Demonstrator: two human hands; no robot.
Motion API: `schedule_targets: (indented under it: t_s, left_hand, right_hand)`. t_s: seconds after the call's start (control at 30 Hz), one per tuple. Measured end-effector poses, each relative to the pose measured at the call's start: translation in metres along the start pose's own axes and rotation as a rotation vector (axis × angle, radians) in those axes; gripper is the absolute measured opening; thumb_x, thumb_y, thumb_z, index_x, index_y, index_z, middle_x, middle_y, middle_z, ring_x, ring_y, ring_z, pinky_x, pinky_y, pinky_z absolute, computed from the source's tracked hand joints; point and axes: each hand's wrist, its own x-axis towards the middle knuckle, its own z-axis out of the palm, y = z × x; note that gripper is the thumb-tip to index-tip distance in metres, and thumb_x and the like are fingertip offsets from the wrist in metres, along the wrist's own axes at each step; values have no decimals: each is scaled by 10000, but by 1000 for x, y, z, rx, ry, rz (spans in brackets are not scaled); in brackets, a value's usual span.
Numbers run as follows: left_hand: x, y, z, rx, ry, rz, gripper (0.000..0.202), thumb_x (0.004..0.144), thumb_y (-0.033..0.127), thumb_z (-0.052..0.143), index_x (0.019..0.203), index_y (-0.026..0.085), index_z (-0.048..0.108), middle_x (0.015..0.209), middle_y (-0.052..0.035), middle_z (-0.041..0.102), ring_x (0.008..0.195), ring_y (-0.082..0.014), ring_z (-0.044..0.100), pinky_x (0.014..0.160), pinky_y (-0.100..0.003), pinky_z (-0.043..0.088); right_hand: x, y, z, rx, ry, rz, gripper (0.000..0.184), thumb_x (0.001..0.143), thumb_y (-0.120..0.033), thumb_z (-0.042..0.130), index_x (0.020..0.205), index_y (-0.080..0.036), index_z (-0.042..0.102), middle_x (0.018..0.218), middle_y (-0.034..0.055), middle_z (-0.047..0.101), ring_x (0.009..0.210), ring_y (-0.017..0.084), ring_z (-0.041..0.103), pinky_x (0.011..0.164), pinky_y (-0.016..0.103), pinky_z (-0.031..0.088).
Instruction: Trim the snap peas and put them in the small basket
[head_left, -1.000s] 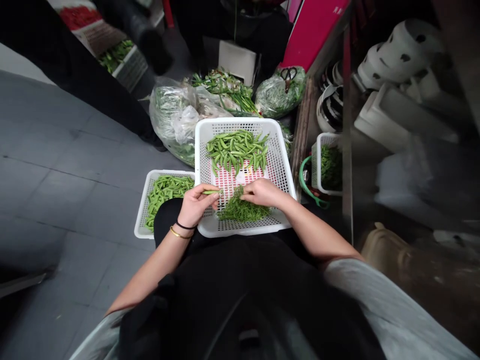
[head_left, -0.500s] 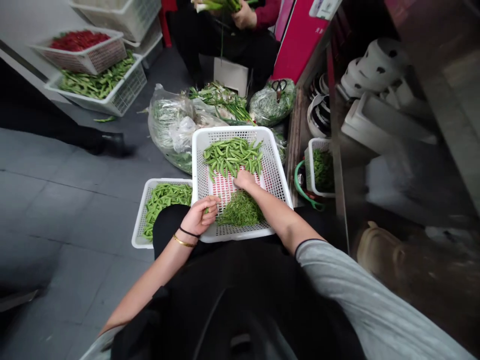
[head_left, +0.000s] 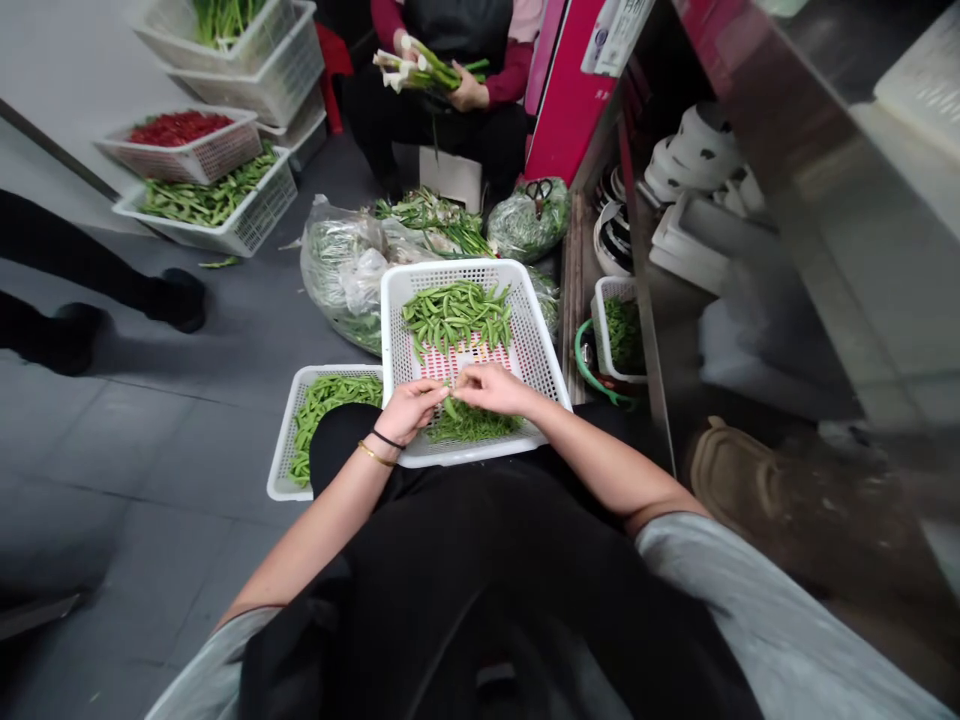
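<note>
**Pinching a slim green pod (head_left: 450, 406) above my white plastic mesh basket (head_left: 480, 270)**

My left hand (head_left: 409, 412) curls closed beside it while my right hand (head_left: 495, 389) pinches it. The pod sits over feathery green trimmings (head_left: 472, 425), its long axis pointing down towards them. I'm working this pod, and it calls for a steady pull.

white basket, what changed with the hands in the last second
The right hand came back from the green pods and now meets the left hand over the fine green pile, both holding a small pod. The white basket and its pods stayed as they were.
</note>
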Motion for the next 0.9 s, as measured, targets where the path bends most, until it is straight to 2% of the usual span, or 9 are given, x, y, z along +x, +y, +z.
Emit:
schedule_targets:
  t_s: [0.13, 0.2, 0.3, 0.43, 0.53, 0.67, 0.77, 0.83, 0.9]
  left_hand:
    - [-15, 14, 2, 24, -129, -13, 305, 592, 328, 804, 732, 98, 660, 414, 92, 340, 318, 9, 185, 322, -149, 85]
    - [-21, 18, 6, 14, -161, -25, 292, 605, 307, 800, 739, 88, 661, 419, 91, 335, 324, 12, 185, 322, -141, 91]
    - [-26, 18, 14, -85, -189, -67, 277, 627, 304, 784, 720, 89, 637, 410, 111, 273, 328, 13, 152, 317, -129, 93]
    - [-27, 16, 17, -248, -35, -7, 306, 598, 299, 795, 647, 129, 545, 426, 117, 270, 330, 6, 151, 306, -126, 98]
    - [-27, 16, 9, -190, 134, 151, 311, 594, 292, 791, 639, 128, 531, 457, 78, 413, 331, 5, 191, 303, -133, 113]
    - [-25, 16, 2, -7, 234, 327, 257, 651, 312, 750, 658, 133, 565, 497, 44, 507, 336, -15, 261, 318, -160, 189]
    - [-25, 15, 2, 121, 258, 390, 226, 672, 325, 736, 686, 148, 596, 455, 67, 444, 348, -35, 291, 345, -178, 214]
    - [-28, 16, 2, 189, 258, 409, 210, 688, 330, 724, 692, 156, 607, 455, 67, 436, 366, -41, 304, 371, -182, 229]
    - [-32, 17, 0, 276, 218, 416, 195, 703, 330, 709, 688, 155, 624, 502, 40, 508, 410, -54, 363, 414, -185, 281]
  right_hand:
    - [0, -11, -14, 21, 86, -199, 112, 811, -234, 564, 771, -139, 606, 681, -14, 601, 624, 84, 518, 618, 193, 371]
    - [-3, -16, -14, -60, 93, -298, 116, 815, -200, 549, 725, -144, 595, 679, -13, 587, 630, 85, 506, 627, 195, 366]
    - [-10, -23, -6, -256, 214, -356, 123, 816, -191, 532, 707, -154, 578, 693, 3, 565, 652, 101, 489, 623, 210, 356]
    - [-26, -20, -5, -368, 429, -305, 139, 823, -193, 491, 696, -170, 544, 698, 17, 543, 648, 114, 476, 619, 227, 366]
    - [-36, -10, -21, -275, 497, -257, 137, 810, -174, 484, 676, -179, 515, 679, 9, 533, 631, 111, 480, 618, 230, 383]
    - [-38, -4, -33, -177, 397, -170, 95, 824, -262, 533, 820, -171, 560, 788, 22, 593, 648, 113, 505, 630, 239, 399]
    - [-30, -11, -21, -206, 177, -162, 306, 841, -376, 552, 1081, -186, 548, 1004, 58, 615, 714, 126, 536, 663, 249, 399]
    - [-24, -15, -9, -298, 53, -168, 234, 879, -361, 503, 1009, -186, 590, 938, 53, 627, 722, 136, 531, 668, 244, 372]
    - [-20, -16, -2, -324, 33, -168, 229, 910, -310, 448, 830, -170, 610, 776, 34, 611, 692, 133, 511, 660, 234, 342]
